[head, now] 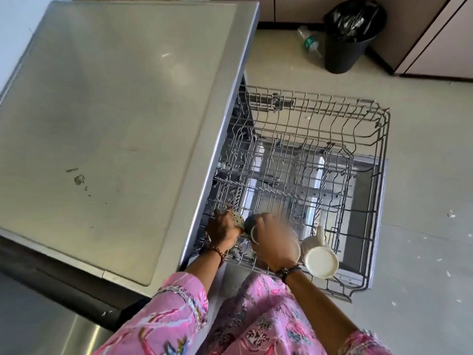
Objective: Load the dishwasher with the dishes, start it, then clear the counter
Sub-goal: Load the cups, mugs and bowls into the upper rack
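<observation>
Mugs [252, 230] sit in both hands' grip over rack [368, 175].

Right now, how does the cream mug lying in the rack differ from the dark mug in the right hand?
The cream mug is pale all over; the dark mug is dark outside with a pale inside. The cream mug lies free on its side in the rack, touched by no hand; the dark mug is gripped by the right hand. The cream mug sits nearer the rack's outer end; the dark mug is close to the left hand. Both are at the rack's near edge.
</observation>
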